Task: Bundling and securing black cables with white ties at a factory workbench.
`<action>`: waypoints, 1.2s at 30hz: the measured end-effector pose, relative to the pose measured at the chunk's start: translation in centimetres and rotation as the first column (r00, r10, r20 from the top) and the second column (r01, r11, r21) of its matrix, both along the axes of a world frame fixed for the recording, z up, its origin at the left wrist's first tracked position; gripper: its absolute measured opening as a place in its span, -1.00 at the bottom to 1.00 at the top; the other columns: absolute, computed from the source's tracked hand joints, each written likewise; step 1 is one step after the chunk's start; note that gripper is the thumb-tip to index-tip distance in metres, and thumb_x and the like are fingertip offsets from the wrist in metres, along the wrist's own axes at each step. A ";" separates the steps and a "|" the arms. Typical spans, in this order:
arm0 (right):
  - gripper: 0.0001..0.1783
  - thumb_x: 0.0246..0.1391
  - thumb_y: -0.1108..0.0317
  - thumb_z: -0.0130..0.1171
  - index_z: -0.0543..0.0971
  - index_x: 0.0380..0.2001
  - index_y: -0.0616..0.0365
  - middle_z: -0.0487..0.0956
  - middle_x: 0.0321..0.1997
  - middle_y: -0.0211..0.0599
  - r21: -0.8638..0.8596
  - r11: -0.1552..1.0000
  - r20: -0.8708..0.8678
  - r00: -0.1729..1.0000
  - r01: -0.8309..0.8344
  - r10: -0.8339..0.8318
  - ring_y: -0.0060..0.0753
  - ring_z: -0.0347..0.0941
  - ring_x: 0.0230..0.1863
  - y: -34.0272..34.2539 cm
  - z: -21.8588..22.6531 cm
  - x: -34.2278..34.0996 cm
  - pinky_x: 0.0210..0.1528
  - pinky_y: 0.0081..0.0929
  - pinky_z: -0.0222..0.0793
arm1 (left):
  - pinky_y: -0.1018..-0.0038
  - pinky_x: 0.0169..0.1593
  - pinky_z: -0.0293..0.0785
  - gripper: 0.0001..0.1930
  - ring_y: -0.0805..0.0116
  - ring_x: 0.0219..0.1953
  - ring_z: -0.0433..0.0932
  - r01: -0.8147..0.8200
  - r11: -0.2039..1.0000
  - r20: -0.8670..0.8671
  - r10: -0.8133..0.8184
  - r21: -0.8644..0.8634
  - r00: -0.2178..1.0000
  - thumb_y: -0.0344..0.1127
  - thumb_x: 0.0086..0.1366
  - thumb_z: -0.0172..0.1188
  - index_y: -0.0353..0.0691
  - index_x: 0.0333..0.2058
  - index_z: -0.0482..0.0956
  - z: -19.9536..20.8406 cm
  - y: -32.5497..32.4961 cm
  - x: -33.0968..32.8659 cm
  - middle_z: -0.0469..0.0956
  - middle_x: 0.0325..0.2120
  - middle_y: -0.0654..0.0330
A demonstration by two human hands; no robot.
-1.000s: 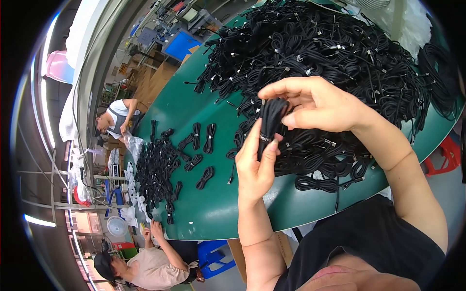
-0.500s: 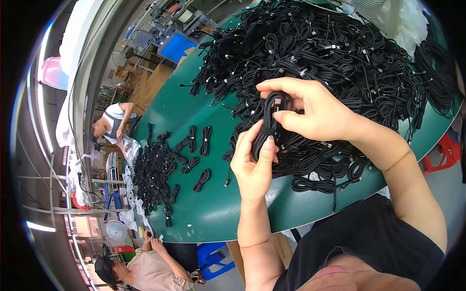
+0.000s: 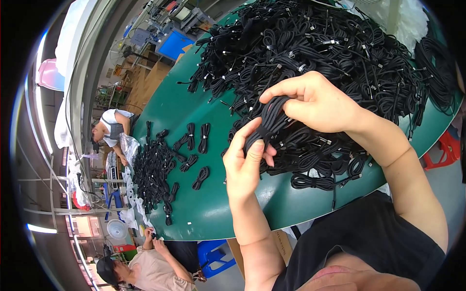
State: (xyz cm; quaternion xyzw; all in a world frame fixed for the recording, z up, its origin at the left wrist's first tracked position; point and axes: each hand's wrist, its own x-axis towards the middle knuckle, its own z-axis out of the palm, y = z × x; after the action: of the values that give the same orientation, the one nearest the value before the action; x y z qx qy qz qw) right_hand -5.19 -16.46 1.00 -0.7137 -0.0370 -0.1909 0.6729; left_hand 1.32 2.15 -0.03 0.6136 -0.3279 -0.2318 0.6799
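Note:
A coiled black USB cable (image 3: 273, 118) is held up between my hands, over the near edge of a big heap of similar black cables (image 3: 335, 63). A wrap crosses the coil at its waist. My left hand (image 3: 241, 169) pinches its lower end between thumb and fingers. At the upper end, my right hand (image 3: 325, 104) grips the loops with thumb and forefinger. No plug of this coil shows now. Left of my hands, one bundled cable (image 3: 200, 178) lies apart on the green table (image 3: 218, 203), with several more bundles near it.
A smaller pile of bundled cables (image 3: 153, 169) covers the table's left side. Beyond it one person handles a clear plastic bag (image 3: 129, 148); another sits at the lower left. A blue stool (image 3: 211, 257) stands below the edge, a red stool (image 3: 444, 153) at the right.
The coil has turned in my hands, so its metal plug has gone out of sight. My left hand has shifted slightly left. The person by the bag has lowered an arm.

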 end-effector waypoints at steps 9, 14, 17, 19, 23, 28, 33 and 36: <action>-0.61 0.10 0.27 0.09 0.43 -0.10 0.36 0.53 -0.19 -0.19 0.344 0.922 0.150 0.980 -0.178 0.134 -0.47 0.44 -0.13 1.1 -0.2 0.6 -0.09 -0.56 0.37 | 0.60 -0.52 0.33 -0.52 0.42 -0.52 0.40 0.163 0.974 -0.380 -0.212 -0.156 0.901 -0.21 0.30 -0.04 -0.46 0.07 0.21 -0.5 -0.5 0.5 0.45 -0.29 -0.05; -0.65 0.11 0.33 0.06 0.42 -0.10 0.35 0.51 -0.28 -0.22 0.573 0.811 0.168 0.986 -0.117 0.024 -0.51 0.47 -0.32 1.0 0.3 0.4 -0.25 -0.63 0.44 | 0.55 -0.44 0.41 -0.66 0.40 -0.47 0.44 0.293 0.949 -0.436 -0.314 -0.116 0.843 -0.25 0.32 -0.09 -0.39 -0.05 0.30 -1.0 -1.7 -1.9 0.44 -0.29 0.00; -0.65 0.09 0.32 0.08 0.43 -0.11 0.33 0.49 -0.35 -0.28 0.647 0.754 0.203 0.979 -0.119 -0.019 -0.65 0.38 -0.51 0.8 0.0 0.6 -0.44 -0.69 0.38 | 0.51 -0.44 0.45 -0.67 0.36 -0.44 0.48 0.313 0.934 -0.487 -0.356 -0.172 0.797 -0.23 0.32 -0.09 -0.43 -0.11 0.31 -0.4 -1.9 -2.5 0.44 -0.29 0.00; -0.66 0.10 0.36 0.06 0.41 -0.08 0.33 0.47 -0.33 -0.27 0.649 0.752 0.194 0.981 -0.119 -0.012 -0.67 0.35 -0.50 0.4 0.5 0.3 -0.44 -0.69 0.38 | 0.46 -0.46 0.46 -0.65 0.31 -0.42 0.50 0.303 0.923 -0.556 -0.384 -0.236 0.738 -0.22 0.32 -0.09 -0.47 -0.13 0.31 -0.5 -2.0 -2.7 0.44 -0.30 0.00; -0.67 0.08 0.35 0.09 0.43 -0.12 0.32 0.45 -0.44 -0.36 0.522 0.851 0.186 0.981 -0.046 -0.061 -0.70 0.32 -0.57 0.9 0.4 0.3 -0.52 -0.73 0.32 | 0.46 -0.46 0.45 -0.65 0.28 -0.42 0.49 0.102 0.949 -0.626 -0.276 -0.299 0.729 -0.23 0.32 -0.09 -0.46 -0.10 0.31 -0.9 -1.9 -3.0 0.45 -0.33 0.00; -0.70 0.09 0.29 0.11 0.45 -0.24 0.34 0.35 -0.59 -0.46 0.664 0.729 0.259 0.966 -0.165 -0.017 -0.74 0.20 -0.68 1.0 0.8 -0.6 -0.66 -0.74 0.20 | 0.47 -0.43 0.47 -0.67 0.29 -0.39 0.50 0.281 0.921 -0.524 -0.386 -0.270 0.759 -0.26 0.31 -0.07 -0.45 -0.11 0.32 -1.4 -2.2 -4.1 0.45 -0.34 0.01; -0.59 0.11 0.09 0.04 0.44 -0.28 0.31 0.26 -0.66 -0.48 0.650 0.727 0.202 0.972 -0.222 0.117 -0.76 0.12 -0.75 0.2 1.0 -0.7 -0.73 -0.77 0.09 | 0.47 -0.39 0.51 -0.57 0.22 -0.40 0.51 0.328 0.924 -0.537 -0.382 -0.197 0.753 -0.19 0.31 -0.06 -0.47 -0.03 0.26 -0.6 -2.8 -5.1 0.43 -0.28 -0.07; -0.59 0.11 0.09 0.04 0.45 -0.28 0.30 0.25 -0.68 -0.49 0.585 0.731 0.297 0.931 -0.352 0.211 -0.76 0.10 -0.76 0.7 1.4 -1.3 -0.74 -0.77 0.08 | 0.52 -0.48 0.46 -0.45 0.23 -0.49 0.49 0.382 0.821 -0.674 -0.569 -0.426 0.472 -0.05 0.31 -0.11 -0.48 0.04 0.18 -1.0 -3.2 -5.2 0.42 -0.25 -0.11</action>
State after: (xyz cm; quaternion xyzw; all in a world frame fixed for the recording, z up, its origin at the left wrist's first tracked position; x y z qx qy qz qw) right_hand -6.52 -15.77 2.44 -0.4091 -0.1502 -0.1614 0.8854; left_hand -3.89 -1.06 -1.07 0.2568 -0.1822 -0.6162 0.7219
